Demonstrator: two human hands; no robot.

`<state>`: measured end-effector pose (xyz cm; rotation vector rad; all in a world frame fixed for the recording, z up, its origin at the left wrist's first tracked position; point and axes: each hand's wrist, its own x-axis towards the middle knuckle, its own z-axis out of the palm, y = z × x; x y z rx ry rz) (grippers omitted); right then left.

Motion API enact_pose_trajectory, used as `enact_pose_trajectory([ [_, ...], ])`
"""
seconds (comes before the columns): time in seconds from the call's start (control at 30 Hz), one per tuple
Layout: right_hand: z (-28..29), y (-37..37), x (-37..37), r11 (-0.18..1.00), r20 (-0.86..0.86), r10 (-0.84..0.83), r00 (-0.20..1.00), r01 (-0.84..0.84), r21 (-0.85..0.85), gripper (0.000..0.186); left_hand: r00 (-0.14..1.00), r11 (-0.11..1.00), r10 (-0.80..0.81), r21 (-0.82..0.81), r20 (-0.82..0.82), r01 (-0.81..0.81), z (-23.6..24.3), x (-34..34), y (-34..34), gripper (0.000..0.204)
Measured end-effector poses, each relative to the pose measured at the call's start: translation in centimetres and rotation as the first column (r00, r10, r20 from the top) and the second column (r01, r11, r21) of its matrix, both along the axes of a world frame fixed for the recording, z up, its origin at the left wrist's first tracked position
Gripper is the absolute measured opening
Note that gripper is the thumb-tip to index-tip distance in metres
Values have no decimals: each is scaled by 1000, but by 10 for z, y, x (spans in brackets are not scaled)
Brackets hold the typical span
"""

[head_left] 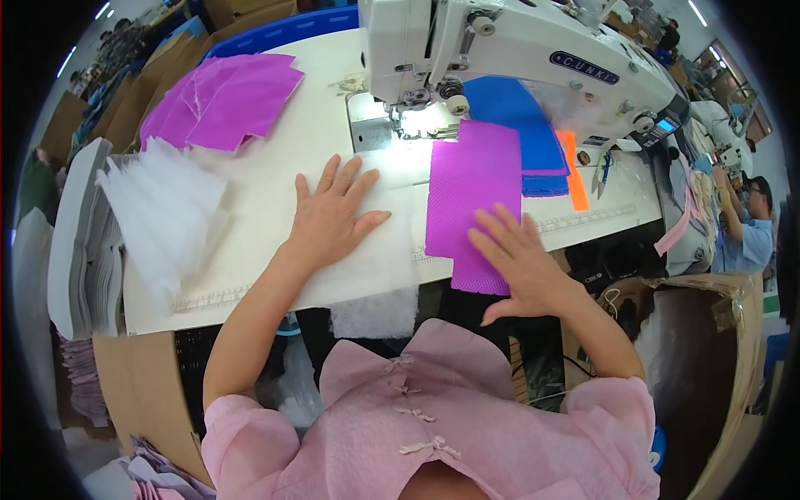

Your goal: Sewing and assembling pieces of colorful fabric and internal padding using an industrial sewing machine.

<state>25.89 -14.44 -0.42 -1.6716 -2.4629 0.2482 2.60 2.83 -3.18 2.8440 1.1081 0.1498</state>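
My left hand (333, 208) lies flat with spread fingers on a thin white sheet of batting (379, 258), whose lower end hangs over the table's front edge. On the right, my right hand (521, 262) rests its outstretched fingers on a purple mesh fabric piece (475, 187), and its thumb reaches past the table edge. The purple piece has stepped corners and lies beside the batting. Behind both stands a white sewing machine (517, 42), its lit needle area (421, 121) just beyond the fabric.
Purple fabric pieces (221, 96) and a fanned stack of white batting (171, 208) lie at left. Blue fabric (512, 117), an orange strip (573, 171) and thread snips (601, 175) sit at right. An open cardboard box (742, 333) stands below right. A co-worker (746, 225) is farther right.
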Motion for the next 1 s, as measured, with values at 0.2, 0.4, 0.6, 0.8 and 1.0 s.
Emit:
enact_pose_trajectory([
  [0.2, -35, -17, 38, 978, 98, -124, 987, 105, 179, 59, 999, 999, 19, 31, -28, -19, 4, 2, -6, 56],
  [0.4, -34, -13, 21, 820, -730, -358, 582, 570, 53, 16, 998, 998, 39, 50, -59, -36, 2, -1, -12, 61],
  [0.6, -13, 16, -37, 851, -766, -263, 587, 515, 103, 18, 999, 995, 2, 104, -51, 3, -7, -2, -10, 63],
  [0.8, -29, 43, -74, 870, -485, 349, 802, -84, 486, 22, 994, 994, -108, 35, -20, 108, -29, -5, 12, 67],
  [1.0, -32, 48, -71, 885, -473, 345, 811, -113, 451, 29, 971, 992, -101, 49, -215, 114, -1, -6, 12, 64],
])
